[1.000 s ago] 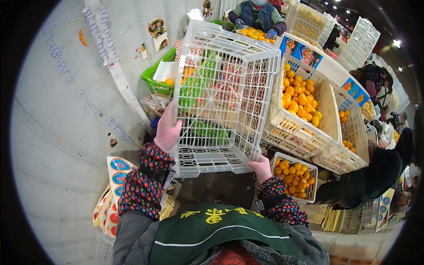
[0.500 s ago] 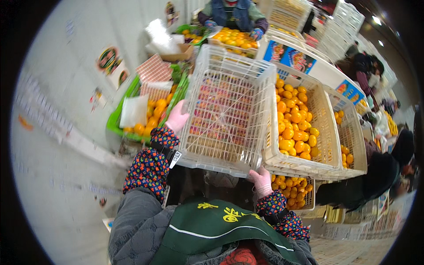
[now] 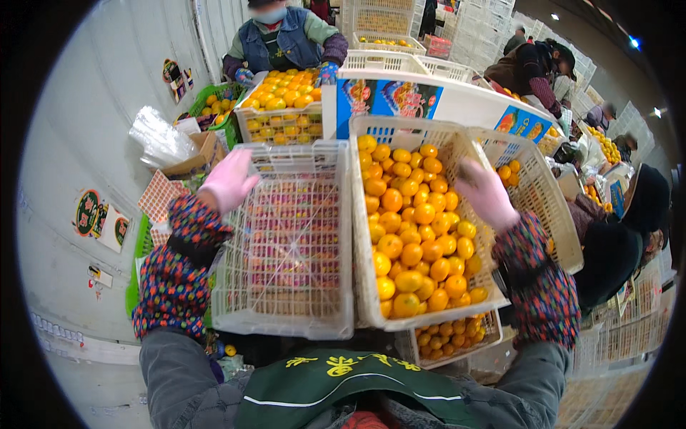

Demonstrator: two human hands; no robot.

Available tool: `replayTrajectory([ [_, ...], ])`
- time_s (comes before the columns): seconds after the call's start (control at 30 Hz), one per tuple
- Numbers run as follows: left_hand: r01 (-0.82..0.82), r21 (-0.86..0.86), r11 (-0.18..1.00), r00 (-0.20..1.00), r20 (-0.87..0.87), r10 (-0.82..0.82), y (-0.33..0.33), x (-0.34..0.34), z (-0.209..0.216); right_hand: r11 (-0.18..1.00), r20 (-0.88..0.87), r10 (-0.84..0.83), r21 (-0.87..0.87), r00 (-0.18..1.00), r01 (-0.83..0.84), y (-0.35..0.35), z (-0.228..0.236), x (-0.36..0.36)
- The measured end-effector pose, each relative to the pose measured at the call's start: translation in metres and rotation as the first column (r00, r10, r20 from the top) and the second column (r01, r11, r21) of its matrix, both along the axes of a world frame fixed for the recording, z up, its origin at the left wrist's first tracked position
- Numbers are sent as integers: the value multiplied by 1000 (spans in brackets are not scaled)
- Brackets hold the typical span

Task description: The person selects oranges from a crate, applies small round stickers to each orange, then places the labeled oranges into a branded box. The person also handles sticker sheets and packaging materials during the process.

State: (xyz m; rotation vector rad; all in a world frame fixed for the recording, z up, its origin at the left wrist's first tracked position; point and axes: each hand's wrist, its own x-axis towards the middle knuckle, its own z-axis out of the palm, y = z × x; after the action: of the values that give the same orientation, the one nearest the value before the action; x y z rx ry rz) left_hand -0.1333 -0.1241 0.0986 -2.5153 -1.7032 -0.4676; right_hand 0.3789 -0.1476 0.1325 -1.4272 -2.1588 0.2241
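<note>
A translucent plastic crate (image 3: 282, 323) rests in front of me, with a reddish patterned layer showing through its lattice floor. Over its far left rim hovers my left hand (image 3: 230, 180) in a pink glove, fingers stretched out and holding nothing. Directly right of it stands a cream crate (image 3: 429, 320) with many orange citrus fruits (image 3: 414, 229) inside. Above the right wall of that crate is my right hand (image 3: 487, 194), also pink-gloved, slightly blurred, its fingers apart and no fruit visible in them. Whether it touches the wall I cannot tell.
Another cream crate (image 3: 547, 204) adjoins on the right, and a lower fruit crate (image 3: 451, 339) sits beneath. Across from me a co-worker (image 3: 282, 43) handles a full fruit crate (image 3: 286, 118). A cardboard box (image 3: 200, 154) with plastic wrap is at left, near a white wall (image 3: 86, 136).
Both hands have let go of the translucent crate, which now sits level beside the fruit crate. My right hand has moved over the fruit crate's right side. The view has shifted.
</note>
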Motion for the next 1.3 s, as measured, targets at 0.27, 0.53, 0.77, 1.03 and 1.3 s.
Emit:
replayTrajectory([
  [0.27,225,220,949,974,-72,-214,204,215,10,913,363,-305,373,880,162,279,-24,17],
  [0.53,-30,329,944,928,-342,149,277,258,-34,780,284,-490,564,824,270,324,-87,7],
  [0.77,-59,390,919,885,-405,228,267,260,-52,791,331,-467,570,820,220,312,-92,15],
  [1.03,-55,391,919,855,-457,245,242,260,-51,815,296,-365,559,883,149,293,-99,24],
  [1.3,42,396,917,980,-195,39,230,256,-40,739,327,-325,673,887,23,293,-84,51],
])
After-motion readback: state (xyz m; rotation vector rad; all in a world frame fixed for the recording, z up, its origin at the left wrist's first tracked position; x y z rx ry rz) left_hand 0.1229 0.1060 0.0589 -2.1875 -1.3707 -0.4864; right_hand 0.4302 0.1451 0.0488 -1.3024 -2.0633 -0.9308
